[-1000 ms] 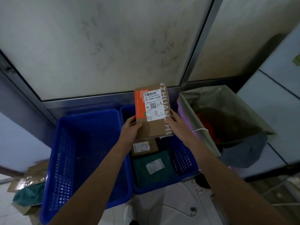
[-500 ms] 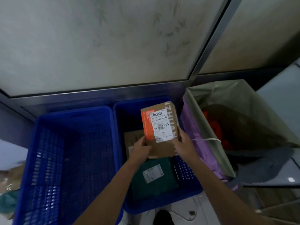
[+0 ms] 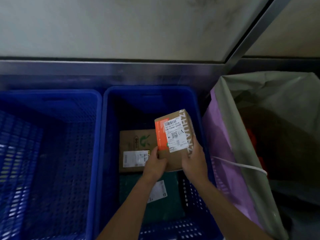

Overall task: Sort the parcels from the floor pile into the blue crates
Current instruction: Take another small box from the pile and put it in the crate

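I hold a brown cardboard parcel [image 3: 174,134] with an orange stripe and a white label, tilted, inside the right blue crate [image 3: 110,135]. My left hand [image 3: 155,163] grips its lower left corner and my right hand [image 3: 194,160] grips its lower right edge. Under it in that crate lie a flat brown box [image 3: 136,142] with a white label and a dark green mailer bag [image 3: 161,201]. The left blue crate [image 3: 52,153] stands beside it, and I see nothing inside it.
A large grey-and-purple sack [image 3: 230,161] with a white cord stands open right of the crates, with red and dark items inside. A metal frame rail [image 3: 121,70] and pale panels run behind the crates.
The parcel has come down from above the crate rim into the right crate, both hands still on it. The camera has tilted down and moved closer.
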A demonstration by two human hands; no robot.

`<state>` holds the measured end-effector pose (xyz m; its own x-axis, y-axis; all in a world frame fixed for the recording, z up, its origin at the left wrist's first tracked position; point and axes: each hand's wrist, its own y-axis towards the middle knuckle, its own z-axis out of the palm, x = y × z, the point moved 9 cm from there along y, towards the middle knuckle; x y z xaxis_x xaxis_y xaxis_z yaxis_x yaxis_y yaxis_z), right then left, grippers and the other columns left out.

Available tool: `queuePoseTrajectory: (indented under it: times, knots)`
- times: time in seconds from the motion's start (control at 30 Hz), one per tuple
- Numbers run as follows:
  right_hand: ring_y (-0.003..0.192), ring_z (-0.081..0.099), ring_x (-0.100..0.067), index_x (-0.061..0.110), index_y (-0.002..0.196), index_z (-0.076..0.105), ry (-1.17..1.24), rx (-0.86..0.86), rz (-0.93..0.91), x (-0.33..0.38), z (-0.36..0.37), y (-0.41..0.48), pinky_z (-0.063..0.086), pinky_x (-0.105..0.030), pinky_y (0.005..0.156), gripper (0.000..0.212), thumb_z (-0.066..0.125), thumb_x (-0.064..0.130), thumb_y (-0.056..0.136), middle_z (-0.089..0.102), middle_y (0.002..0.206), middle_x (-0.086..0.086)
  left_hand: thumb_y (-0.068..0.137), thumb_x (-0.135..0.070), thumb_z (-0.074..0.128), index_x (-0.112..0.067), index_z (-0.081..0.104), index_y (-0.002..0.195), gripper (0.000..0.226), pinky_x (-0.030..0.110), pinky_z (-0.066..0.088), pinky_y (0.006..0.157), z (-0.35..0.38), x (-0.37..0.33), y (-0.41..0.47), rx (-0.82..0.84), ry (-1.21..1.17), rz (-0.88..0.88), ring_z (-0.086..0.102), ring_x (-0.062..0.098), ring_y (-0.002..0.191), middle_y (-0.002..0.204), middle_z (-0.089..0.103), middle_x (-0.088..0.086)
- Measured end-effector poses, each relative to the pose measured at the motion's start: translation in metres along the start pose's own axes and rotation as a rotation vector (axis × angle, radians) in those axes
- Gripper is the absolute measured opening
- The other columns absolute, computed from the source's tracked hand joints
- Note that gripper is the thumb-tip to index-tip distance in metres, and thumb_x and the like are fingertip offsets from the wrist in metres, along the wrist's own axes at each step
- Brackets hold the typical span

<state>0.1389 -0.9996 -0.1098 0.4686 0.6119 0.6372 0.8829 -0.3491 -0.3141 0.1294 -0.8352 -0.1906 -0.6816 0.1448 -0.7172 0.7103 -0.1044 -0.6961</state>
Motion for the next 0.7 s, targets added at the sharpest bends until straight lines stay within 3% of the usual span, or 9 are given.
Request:
queuePoseTrajectory:
  times: [0.13, 0.23, 0.3, 0.47, 0.63, 0.7]
  knots:
    - [0.125, 0.049, -0.019, 0.028, 0.158, 0.020, 0.013, 0.005, 0.026, -0.021, 0.028, 0.016, 0.051, -0.046, 0.097, 0.073, 0.051, 0.022, 0.092, 0.044, 0.146, -0.001, 0.093, -0.065, 0.048, -0.038, 0.044, 0.146, 0.060, 0.039, 0.056, 0.090, -0.004, -0.002, 0.032, -0.058, 0.116, 0.034, 0.064, 0.016, 0.111, 0.133, 0.062, -0.009]
    - [0.124, 0.049, -0.020, 0.020, 0.157, 0.022, -0.028, 0.003, 0.065, -0.037, 0.047, 0.029, 0.051, -0.043, 0.097, 0.073, 0.055, 0.018, 0.092, 0.045, 0.144, -0.004, 0.093, -0.078, 0.034, -0.041, 0.047, 0.142, 0.062, 0.041, 0.051, 0.097, -0.004, 0.003, 0.043, -0.078, 0.185, 0.045, 0.061, 0.016, 0.112, 0.128, 0.063, -0.011]
    - [0.126, 0.047, -0.021, 0.016, 0.158, 0.019, -0.073, -0.011, 0.075, -0.045, 0.056, 0.033, 0.050, -0.042, 0.097, 0.076, 0.057, 0.019, 0.092, 0.043, 0.146, -0.006, 0.095, -0.076, 0.031, -0.041, 0.047, 0.141, 0.060, 0.044, 0.048, 0.101, 0.000, 0.014, 0.053, -0.083, 0.245, 0.038, 0.060, 0.018, 0.113, 0.128, 0.063, -0.008]
    - [0.134, 0.039, -0.026, 0.013, 0.159, 0.002, -0.209, 0.025, 0.065, -0.059, 0.074, 0.036, 0.045, -0.047, 0.105, 0.092, 0.062, 0.029, 0.092, 0.031, 0.154, -0.011, 0.100, -0.070, 0.026, -0.034, 0.049, 0.134, 0.055, 0.041, 0.050, 0.095, 0.006, 0.028, 0.066, -0.133, 0.342, 0.040, 0.064, 0.017, 0.100, 0.115, 0.068, -0.005]
    - [0.121, 0.044, -0.030, 0.010, 0.159, -0.006, -0.351, 0.128, 0.159, -0.078, 0.079, 0.050, 0.047, -0.041, 0.089, 0.094, 0.059, 0.036, 0.095, 0.034, 0.143, -0.018, 0.099, -0.035, 0.057, -0.020, 0.049, 0.134, 0.039, 0.039, 0.053, 0.089, 0.012, 0.023, 0.068, -0.147, 0.555, 0.062, 0.065, 0.025, 0.099, 0.113, 0.069, 0.005]
    - [0.122, 0.043, -0.031, 0.009, 0.159, -0.006, -0.417, 0.166, 0.145, -0.077, 0.082, 0.055, 0.047, -0.042, 0.093, 0.094, 0.057, 0.038, 0.096, 0.031, 0.145, -0.019, 0.095, -0.028, 0.063, -0.015, 0.050, 0.130, 0.039, 0.040, 0.054, 0.089, 0.014, 0.024, 0.076, -0.153, 0.615, 0.037, 0.066, 0.027, 0.098, 0.112, 0.069, 0.008]
